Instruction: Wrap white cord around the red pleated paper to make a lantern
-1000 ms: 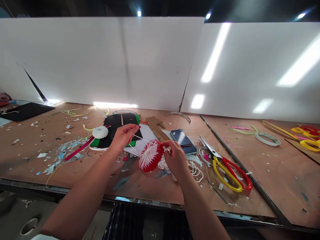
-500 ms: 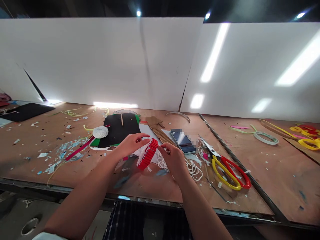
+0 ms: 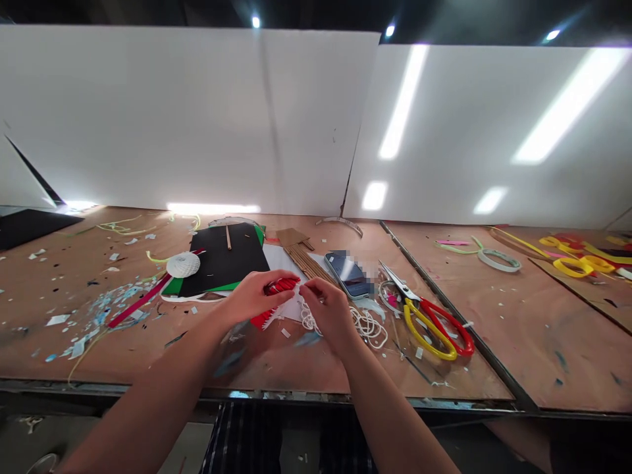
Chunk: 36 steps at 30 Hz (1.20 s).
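Note:
Between my hands is a red-rimmed disc wound with white cord (image 3: 276, 299), tilted and partly hidden by my fingers. My left hand (image 3: 254, 296) grips its red rim from the left. My right hand (image 3: 328, 309) pinches the disc's white strands from the right. A loose white cord (image 3: 368, 327) lies on the plywood workbench (image 3: 123, 342), just right of my right hand. Nearby, a smartphone (image 3: 345, 274) lies beyond my right hand, and a white sheet of paper (image 3: 281, 260) lies beyond the disc.
Red-and-yellow-handled scissors (image 3: 432, 329) lie to the right. A black sheet on green card (image 3: 217, 260), a white paper ball (image 3: 182, 264), and cardboard strips (image 3: 301, 260) lie beyond my hands. Scraps cover the left side. White partition boards (image 3: 197, 112) stand behind.
The disc has turned from facing me to lying lower and edge-on between my hands, which have moved closer together. The whole scene has shifted slightly left in view.

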### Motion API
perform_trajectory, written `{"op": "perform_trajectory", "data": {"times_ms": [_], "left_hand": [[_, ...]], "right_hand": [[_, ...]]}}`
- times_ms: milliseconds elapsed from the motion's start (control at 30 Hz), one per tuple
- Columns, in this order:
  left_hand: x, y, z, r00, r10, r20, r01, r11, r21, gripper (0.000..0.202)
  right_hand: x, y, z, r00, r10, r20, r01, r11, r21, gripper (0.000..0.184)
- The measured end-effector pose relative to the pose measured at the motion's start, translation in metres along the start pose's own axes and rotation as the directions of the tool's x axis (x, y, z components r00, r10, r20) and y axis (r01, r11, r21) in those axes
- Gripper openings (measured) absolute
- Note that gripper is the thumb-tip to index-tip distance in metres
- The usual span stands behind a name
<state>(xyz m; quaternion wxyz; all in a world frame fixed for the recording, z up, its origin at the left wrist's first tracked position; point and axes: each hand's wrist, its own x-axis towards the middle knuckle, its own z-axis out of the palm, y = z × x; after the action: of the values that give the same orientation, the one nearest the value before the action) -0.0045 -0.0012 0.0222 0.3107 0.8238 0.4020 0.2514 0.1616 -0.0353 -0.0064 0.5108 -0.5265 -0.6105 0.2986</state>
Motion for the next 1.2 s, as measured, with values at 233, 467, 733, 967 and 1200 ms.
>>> {"op": "perform_trajectory", "data": {"times_ms": [233, 467, 733, 967, 1200], "left_hand": [[0.002, -0.001, 0.001, 0.997, 0.016, -0.072, -0.014, 0.999, 0.035, 0.039], [0.001, 0.003, 0.004, 0.994, 0.089, -0.056, -0.083, 0.99, 0.114, 0.036], [0.003, -0.002, 0.01, 0.985, 0.162, -0.057, -0.148, 0.969, 0.197, 0.036], [0.002, -0.004, 0.011, 0.984, 0.144, -0.106, -0.111, 0.956, 0.27, 0.035], [0.003, -0.006, 0.01, 0.98, 0.174, -0.093, -0.149, 0.962, 0.227, 0.034]], "right_hand": [[0.002, -0.007, -0.013, 0.999, -0.017, 0.034, -0.011, 0.729, 0.685, 0.018], [-0.001, -0.003, -0.001, 0.981, -0.126, -0.151, 0.132, 0.991, 0.031, 0.016], [-0.001, 0.009, 0.003, 0.974, -0.228, 0.004, 0.209, 0.886, -0.414, 0.014], [-0.001, 0.009, 0.001, 0.982, -0.185, -0.045, 0.15, 0.896, -0.419, 0.015], [0.001, 0.003, 0.001, 0.997, -0.07, -0.036, 0.061, 0.974, -0.217, 0.013]]}}
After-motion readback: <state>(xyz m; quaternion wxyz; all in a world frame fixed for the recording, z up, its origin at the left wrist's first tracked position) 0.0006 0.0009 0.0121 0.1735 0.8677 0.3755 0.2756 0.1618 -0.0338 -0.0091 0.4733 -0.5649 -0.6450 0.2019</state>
